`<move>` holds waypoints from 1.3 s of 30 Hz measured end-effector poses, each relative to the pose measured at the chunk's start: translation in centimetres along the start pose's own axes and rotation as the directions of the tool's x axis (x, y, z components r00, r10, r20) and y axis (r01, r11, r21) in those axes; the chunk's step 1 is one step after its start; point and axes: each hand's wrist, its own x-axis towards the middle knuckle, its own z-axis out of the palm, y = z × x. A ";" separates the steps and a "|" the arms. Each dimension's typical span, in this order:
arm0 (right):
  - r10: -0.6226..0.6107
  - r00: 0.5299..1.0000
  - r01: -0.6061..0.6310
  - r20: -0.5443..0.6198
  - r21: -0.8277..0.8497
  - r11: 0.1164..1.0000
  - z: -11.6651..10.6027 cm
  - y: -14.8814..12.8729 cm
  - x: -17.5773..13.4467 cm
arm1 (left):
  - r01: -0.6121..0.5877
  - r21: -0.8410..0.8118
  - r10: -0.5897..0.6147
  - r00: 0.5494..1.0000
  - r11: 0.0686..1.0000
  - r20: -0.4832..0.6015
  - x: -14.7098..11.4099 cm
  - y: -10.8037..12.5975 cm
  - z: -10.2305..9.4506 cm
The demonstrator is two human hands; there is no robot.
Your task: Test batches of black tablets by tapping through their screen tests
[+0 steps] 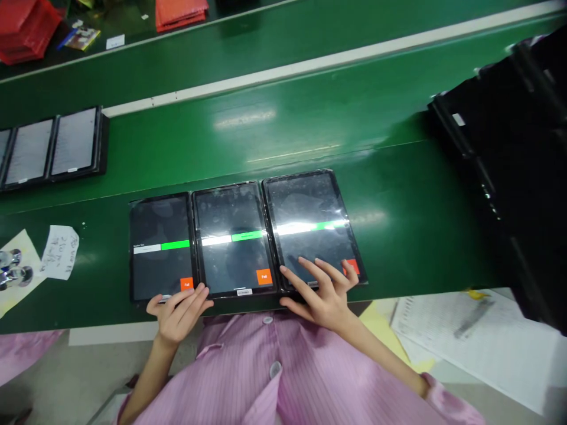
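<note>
Three black tablets lie side by side on the green bench (398,236), their dark screens lit with a white and green bar and an orange "Fail" box. My left hand (179,313) rests at the lower edge of the left tablet (162,221), fingers stretched out near its orange box. Over the lower part of the right tablet (305,198) my right hand (323,292) is spread, fingertips on or just above the glass, one finger over the orange box. Between the hands lies the middle tablet (230,212), with a small white label at its bottom edge.
More tablets with pale screens (75,141) lie at the left. Black stacked items (509,147) stand at the right. A handwritten note (61,252) is on the left, red packets (181,13) at the back, and paper sheets (478,336) below the bench edge.
</note>
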 end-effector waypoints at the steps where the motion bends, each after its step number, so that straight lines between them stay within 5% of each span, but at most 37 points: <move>1: 0.010 1.000 -0.010 -0.001 -0.006 1.000 0.2 0.0 -0.1 | 0.014 -0.009 -0.014 1.000 1.000 -0.002 0.0 0.1 0.0; 10: 0.001 1.000 0.000 0.024 -0.051 0.999 0.6 -0.1 -0.1 | 0.039 -0.083 -0.040 0.999 0.996 -0.012 -1.0 -0.5 0.5; 13: 0.033 0.998 -0.032 -0.052 0.006 0.999 0.8 -0.4 0.3 | 0.288 -0.092 -0.299 0.943 0.953 -0.144 -1.7 -1.9 0.3; 15: 0.044 0.995 -0.042 -0.086 0.029 0.999 0.9 -0.6 0.7 | 0.593 -0.124 -0.606 0.779 0.795 -0.162 -2.1 -3.2 -0.2; 17: 0.043 0.994 -0.040 -0.100 0.031 0.999 0.9 -0.7 1.0 | 0.817 -0.246 -0.850 0.521 0.522 -0.075 -2.5 -4.7 -0.7; 20: 0.030 0.993 -0.027 -0.113 0.021 0.999 0.8 -0.7 1.2 | 0.844 -0.532 -0.973 0.169 0.059 0.159 -3.4 -6.8 -0.7; 21: 0.021 0.993 -0.019 -0.114 0.018 1.000 0.8 -0.6 1.2 | 0.800 -0.597 -0.970 0.099 -0.056 0.224 -3.8 -7.4 -0.5; 23: -0.001 0.993 0.003 -0.116 0.012 1.000 0.8 -0.5 1.3 | 0.729 -0.662 -0.956 0.036 -0.173 0.290 -4.6 -8.3 0.0; 26: -0.039 0.992 0.039 -0.120 0.004 0.999 0.8 -0.3 1.3 | 0.671 -0.708 -0.941 0.043 -0.221 0.334 -5.5 -8.8 0.4; 32: -0.051 0.993 0.054 -0.108 0.029 0.998 0.7 -0.1 1.3 | 0.608 -0.770 -0.898 0.209 -0.191 0.388 -6.1 -8.6 0.1; 39: 0.016 0.990 0.010 -0.138 0.185 0.983 0.3 -1.7 2.6 | 0.597 -0.796 -0.910 0.267 -0.104 0.319 -6.0 -8.0 0.4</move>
